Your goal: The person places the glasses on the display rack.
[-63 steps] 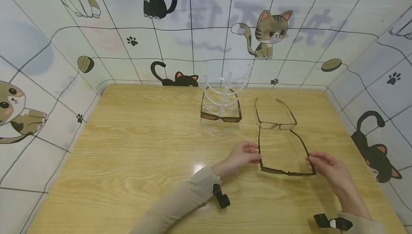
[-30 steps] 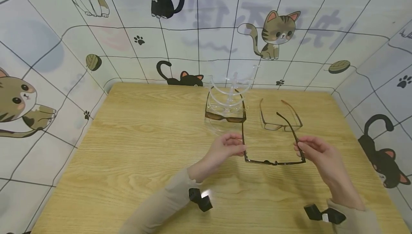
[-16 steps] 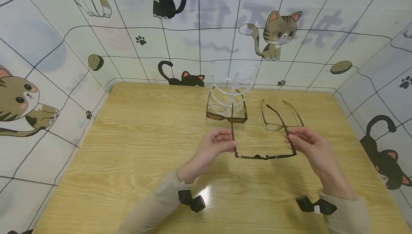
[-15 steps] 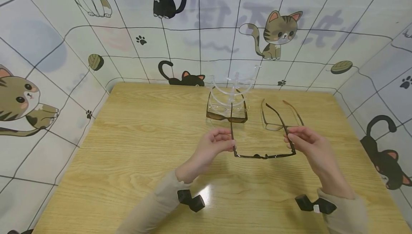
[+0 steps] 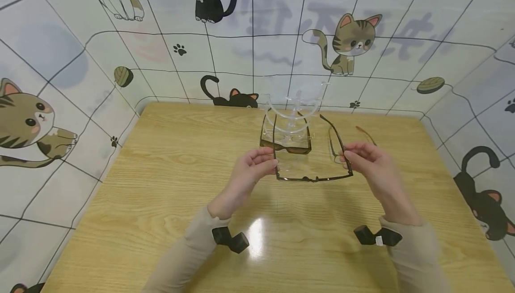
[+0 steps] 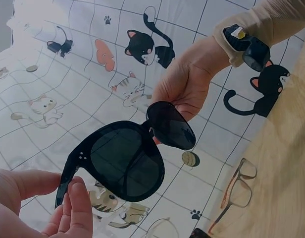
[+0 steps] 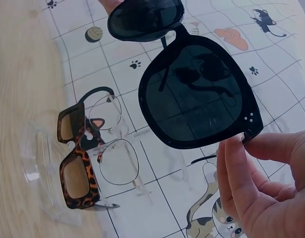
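Note:
Black sunglasses [image 5: 314, 179] with dark lenses hang above the table, arms unfolded and pointing away from me. My left hand [image 5: 250, 172] pinches one arm near its hinge between thumb and fingers. On the other side my right hand [image 5: 372, 167] pinches the opposite arm the same way. Just beyond them stands a clear display stand [image 5: 295, 109] with curved bars. Tortoiseshell sunglasses [image 7: 76, 163] sit low on it, and thin wire-rimmed glasses [image 7: 119, 161] rest above those. Behind my right hand, glasses with brown arms [image 6: 236, 191] lie on the table, partly hidden in the head view.
The wooden table [image 5: 181, 172] meets a wall sheet [image 5: 161, 11] with cartoon cats at its back and sides. The stand is close to the back edge. A black camera [image 5: 230, 238] is strapped on each wrist.
Both hands have carried the black sunglasses up off the right part of the table, leftward and farther away, toward the stand. The other glasses stay where they were.

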{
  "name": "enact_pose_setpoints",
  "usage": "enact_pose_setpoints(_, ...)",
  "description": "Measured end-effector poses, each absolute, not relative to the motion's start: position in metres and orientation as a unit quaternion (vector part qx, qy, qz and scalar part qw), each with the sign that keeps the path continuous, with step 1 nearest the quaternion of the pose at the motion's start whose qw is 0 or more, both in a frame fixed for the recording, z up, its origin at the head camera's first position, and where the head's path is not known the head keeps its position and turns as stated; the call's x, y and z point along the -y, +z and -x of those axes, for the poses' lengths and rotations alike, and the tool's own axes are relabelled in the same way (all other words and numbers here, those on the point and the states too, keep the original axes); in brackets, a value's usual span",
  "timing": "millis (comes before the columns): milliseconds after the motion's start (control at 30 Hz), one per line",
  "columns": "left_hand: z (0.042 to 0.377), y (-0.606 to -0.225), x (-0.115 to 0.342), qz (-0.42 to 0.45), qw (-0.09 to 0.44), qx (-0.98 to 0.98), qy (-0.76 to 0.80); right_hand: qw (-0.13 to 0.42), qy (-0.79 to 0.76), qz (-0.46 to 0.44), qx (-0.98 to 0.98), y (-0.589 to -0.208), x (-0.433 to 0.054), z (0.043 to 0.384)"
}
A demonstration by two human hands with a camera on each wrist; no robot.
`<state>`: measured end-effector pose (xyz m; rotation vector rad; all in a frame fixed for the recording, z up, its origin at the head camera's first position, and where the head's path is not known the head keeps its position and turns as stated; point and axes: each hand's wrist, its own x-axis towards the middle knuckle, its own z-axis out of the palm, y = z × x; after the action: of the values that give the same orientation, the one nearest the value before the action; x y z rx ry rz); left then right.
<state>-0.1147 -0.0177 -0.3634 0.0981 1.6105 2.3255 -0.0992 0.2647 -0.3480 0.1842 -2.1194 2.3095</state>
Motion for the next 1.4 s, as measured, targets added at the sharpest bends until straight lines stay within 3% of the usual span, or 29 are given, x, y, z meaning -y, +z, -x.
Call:
enact_pose_setpoints(600, 0.167, -0.354, 0.028, 0.021, 0.119, -0.478, 0.870, -0.022, 0.757, -0.028, 0.653, -0.335, -0.242, 0.162)
enact_pose_setpoints(1000, 0.214, -0.348, 0.025, 0.047, 0.113, -0.463, 0.878, -0.005, 0.758, 0.014, 0.652, -0.328, -0.235, 0.198)
enact_pose_setpoints(1400, 0.238, -0.352, 0.018, 0.070, 0.089, -0.446, 0.888, 0.015, 0.779, 0.048, 0.625, -0.329, -0.232, 0.222)
